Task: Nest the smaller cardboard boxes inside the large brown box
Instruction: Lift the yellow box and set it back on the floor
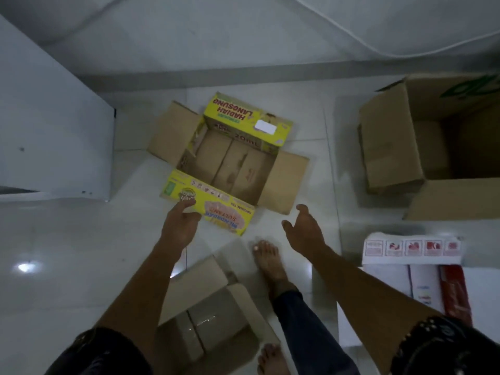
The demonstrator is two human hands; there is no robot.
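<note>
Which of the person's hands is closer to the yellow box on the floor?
The left hand: its fingertips reach the near flap of the yellow box. The right hand is open, hanging apart from the box's near right corner.

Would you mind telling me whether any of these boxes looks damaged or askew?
The yellow printed cardboard box on the white tiled floor sits turned at an angle to the tile lines, and its inner left wall looks torn and ragged. The left hand touches its near flap; the large brown box looks intact.
</note>
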